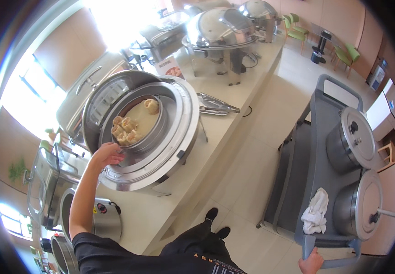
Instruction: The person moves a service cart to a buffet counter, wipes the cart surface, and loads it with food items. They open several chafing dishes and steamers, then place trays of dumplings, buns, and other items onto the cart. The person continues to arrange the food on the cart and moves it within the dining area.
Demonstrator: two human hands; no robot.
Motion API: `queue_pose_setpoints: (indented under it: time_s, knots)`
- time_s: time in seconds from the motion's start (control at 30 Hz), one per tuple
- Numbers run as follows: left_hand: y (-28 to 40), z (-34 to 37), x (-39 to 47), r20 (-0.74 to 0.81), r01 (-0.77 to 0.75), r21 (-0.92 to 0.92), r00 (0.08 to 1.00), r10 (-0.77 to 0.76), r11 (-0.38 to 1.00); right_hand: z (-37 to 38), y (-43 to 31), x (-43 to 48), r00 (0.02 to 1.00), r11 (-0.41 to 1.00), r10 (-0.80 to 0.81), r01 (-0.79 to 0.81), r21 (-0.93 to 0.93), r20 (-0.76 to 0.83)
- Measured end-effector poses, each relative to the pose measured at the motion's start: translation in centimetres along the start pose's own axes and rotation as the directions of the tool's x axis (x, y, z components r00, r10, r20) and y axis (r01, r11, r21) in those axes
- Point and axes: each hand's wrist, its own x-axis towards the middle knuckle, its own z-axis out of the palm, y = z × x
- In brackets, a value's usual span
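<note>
My left hand (109,154), fingers spread and holding nothing, reaches into a round stainless chafing dish (187,113). It is beside the near rim of a round pan (161,132); whether it touches the rim I cannot tell. In the pan, several rolled dumplings (126,127) stand clustered at one side on a pale liner (142,118), and a single dumpling (151,106) sits apart at the far side. The dish's lid (91,120) is raised. My right hand (311,262) grips the handle (336,263) of a grey service cart (315,147).
On the cart are two lidded steel pots (349,140) and a white cloth (315,212). The counter (214,140) holds a tray with tongs (216,106), a printed card (170,67), other chafing dishes (221,29) and a steel cooker (107,217). Chairs (346,56) stand beyond.
</note>
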Motion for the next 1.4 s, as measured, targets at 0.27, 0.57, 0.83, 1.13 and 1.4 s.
queue_pose_setpoints:
  time_s: [0.27,0.57,0.83,1.13,1.4]
  knots:
    - [-1.2,0.8,2.0,-0.176,-0.01,-0.103,0.984,-0.009,0.995,-1.0,0.7,4.7,0.97,0.997,0.001,0.019,0.081,-0.242]
    - [-1.7,1.4,2.8,-0.161,0.069,-0.31,0.979,-0.124,0.948,-5.1,0.8,8.2,0.995,0.998,0.035,-0.029,0.058,-0.092]
    - [-1.1,2.3,2.6,-0.122,0.042,-0.444,0.987,-0.106,0.895,-8.9,1.0,10.5,0.996,0.994,-0.012,0.022,0.11,-0.088]
    - [1.0,2.5,-2.6,-0.305,-0.074,-0.472,0.949,-0.084,0.879,-10.3,1.2,13.0,0.996,0.996,-0.05,0.055,0.064,-0.08]
    - [6.3,2.2,-7.9,-0.379,-0.25,-0.517,0.924,0.044,0.819,-11.0,2.0,14.8,0.996,0.996,-0.065,0.069,0.059,-0.064]
